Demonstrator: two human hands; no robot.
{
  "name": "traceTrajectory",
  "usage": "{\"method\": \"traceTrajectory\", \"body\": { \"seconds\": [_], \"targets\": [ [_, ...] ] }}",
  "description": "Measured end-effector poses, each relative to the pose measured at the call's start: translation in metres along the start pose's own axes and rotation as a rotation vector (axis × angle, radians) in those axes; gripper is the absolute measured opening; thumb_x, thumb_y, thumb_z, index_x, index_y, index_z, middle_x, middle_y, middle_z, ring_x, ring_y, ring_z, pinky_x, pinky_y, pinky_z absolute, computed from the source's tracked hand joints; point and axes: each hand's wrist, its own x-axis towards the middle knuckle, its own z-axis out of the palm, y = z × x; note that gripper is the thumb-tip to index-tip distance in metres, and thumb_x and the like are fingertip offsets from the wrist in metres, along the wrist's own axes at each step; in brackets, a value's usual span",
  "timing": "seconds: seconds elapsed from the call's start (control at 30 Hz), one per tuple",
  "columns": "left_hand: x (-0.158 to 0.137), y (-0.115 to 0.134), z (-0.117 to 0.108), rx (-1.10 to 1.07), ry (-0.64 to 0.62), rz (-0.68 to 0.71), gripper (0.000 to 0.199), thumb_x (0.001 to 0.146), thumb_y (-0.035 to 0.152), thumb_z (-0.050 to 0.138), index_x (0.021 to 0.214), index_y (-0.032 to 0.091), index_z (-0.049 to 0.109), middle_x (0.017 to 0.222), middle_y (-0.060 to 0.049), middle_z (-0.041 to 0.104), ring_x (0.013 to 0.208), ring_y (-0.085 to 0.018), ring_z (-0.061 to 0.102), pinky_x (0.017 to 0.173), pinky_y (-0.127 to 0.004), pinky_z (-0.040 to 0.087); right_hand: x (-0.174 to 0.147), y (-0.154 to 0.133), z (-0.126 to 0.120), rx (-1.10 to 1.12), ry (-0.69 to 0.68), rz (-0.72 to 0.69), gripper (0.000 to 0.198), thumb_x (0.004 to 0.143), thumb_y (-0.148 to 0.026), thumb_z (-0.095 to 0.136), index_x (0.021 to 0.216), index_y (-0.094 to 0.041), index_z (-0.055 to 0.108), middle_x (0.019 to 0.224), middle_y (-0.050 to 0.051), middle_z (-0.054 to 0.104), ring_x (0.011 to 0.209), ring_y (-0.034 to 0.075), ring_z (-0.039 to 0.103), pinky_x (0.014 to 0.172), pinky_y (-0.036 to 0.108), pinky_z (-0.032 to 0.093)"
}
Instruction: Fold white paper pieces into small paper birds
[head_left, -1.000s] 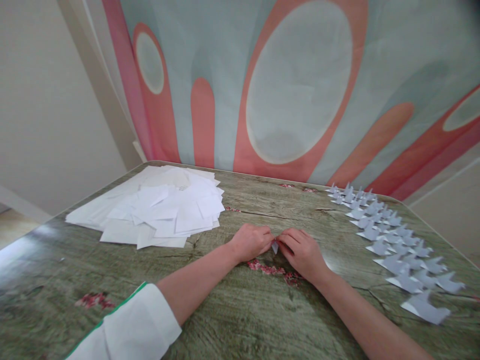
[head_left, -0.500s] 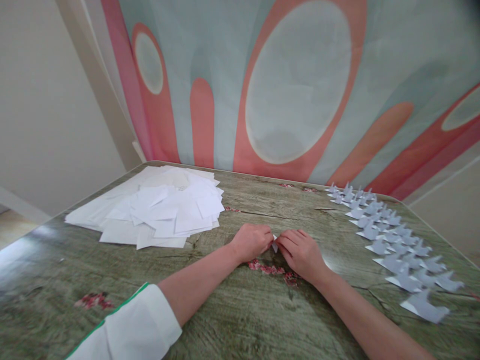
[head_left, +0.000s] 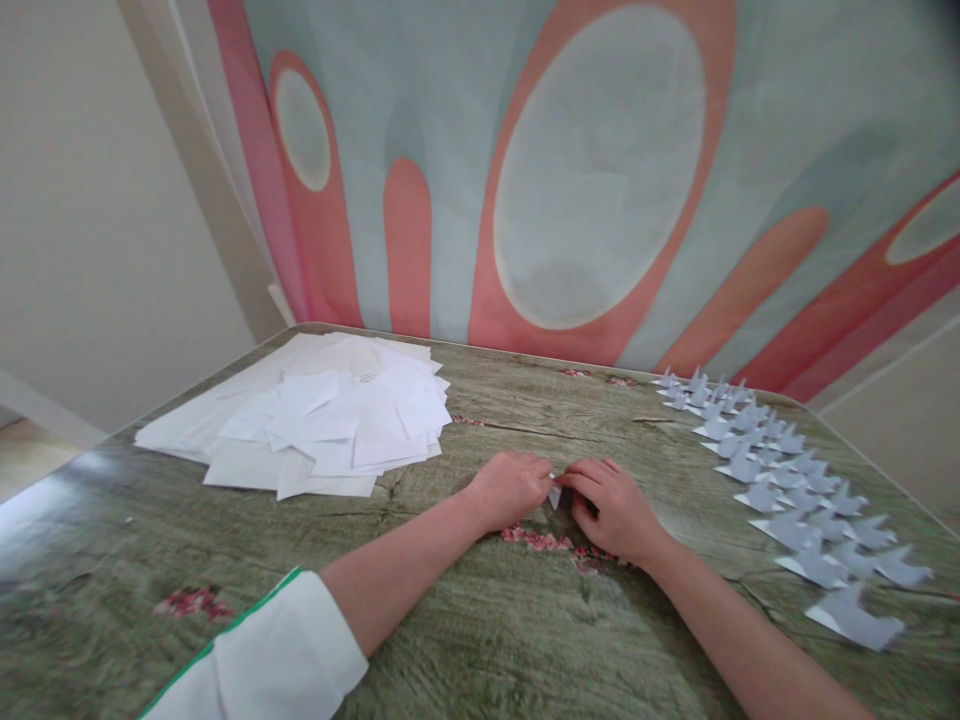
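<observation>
White folded paper (head_left: 555, 496), small and mostly hidden, is near the middle of the table (head_left: 465, 620), apparently grasped by the fingers of the left hand (head_left: 514, 490); the fingers of the right hand (head_left: 611, 505) touch its other side, though whether they grip cannot be told. It looks unfinished. On the right, rows of white paper birds (head_left: 784, 528) appear done; on the left, a broad pile of flat white sheets (head_left: 330, 425) looks unfolded, so plenty seems left

Beneath the left grip (head_left: 511, 490) lies a wood-grained counter (head_left: 465, 640) (pink blossoms (head_left: 193, 603) printed on it); beyond, a coral-and-blue backdrop (head_left: 600, 170); well to its left, a pale wall (head_left: 97, 200).
</observation>
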Motion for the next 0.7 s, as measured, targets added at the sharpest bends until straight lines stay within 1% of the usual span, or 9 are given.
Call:
{"method": "traceTrajectory", "body": {
  "seconds": [0.1,0.3,0.47,0.7],
  "targets": [
    [0.000,0.001,-0.001,0.003,-0.012,-0.021,0.015,0.085,0.020,0.047,0.078,0.015,0.059,0.077,-0.005,0.057,0.074,-0.018,0.055,0.058,-0.028,0.043,-0.001,0.003,0.001,0.019,-0.009,0.011,0.037,0.068,-0.004,0.048,0.097,-0.020,0.063,0.089,0.006,0.060,0.083,0.019,0.052,0.074,0.034,0.038],
    [-0.001,0.007,-0.005,0.008,-0.060,-0.032,0.014,0.084,0.017,0.046,0.080,0.013,0.058,0.080,-0.006,0.056,0.076,-0.019,0.055,0.060,-0.028,0.044,-0.002,0.006,0.005,0.027,-0.028,0.018,0.036,0.069,-0.002,0.048,0.093,-0.021,0.066,0.085,0.006,0.058,0.082,0.019,0.051,0.073,0.033,0.040],
    [-0.002,0.015,-0.010,0.021,-0.089,-0.067,0.013,0.085,0.016,0.044,0.089,0.013,0.057,0.086,-0.007,0.056,0.083,-0.020,0.054,0.067,-0.031,0.043,-0.001,0.006,0.007,0.001,-0.005,0.000,0.030,0.076,-0.003,0.048,0.090,-0.021,0.067,0.083,0.005,0.059,0.080,0.017,0.051,0.072,0.032,0.040],
    [-0.010,0.017,-0.019,-0.031,-0.091,-0.031,0.022,0.087,0.015,0.041,0.105,0.015,0.052,0.094,-0.008,0.059,0.094,-0.020,0.053,0.080,-0.032,0.041,0.000,0.005,0.007,-0.038,-0.011,0.012,0.028,0.077,-0.004,0.048,0.088,-0.021,0.068,0.083,0.005,0.059,0.080,0.017,0.051,0.072,0.031,0.039]
  ]
}}
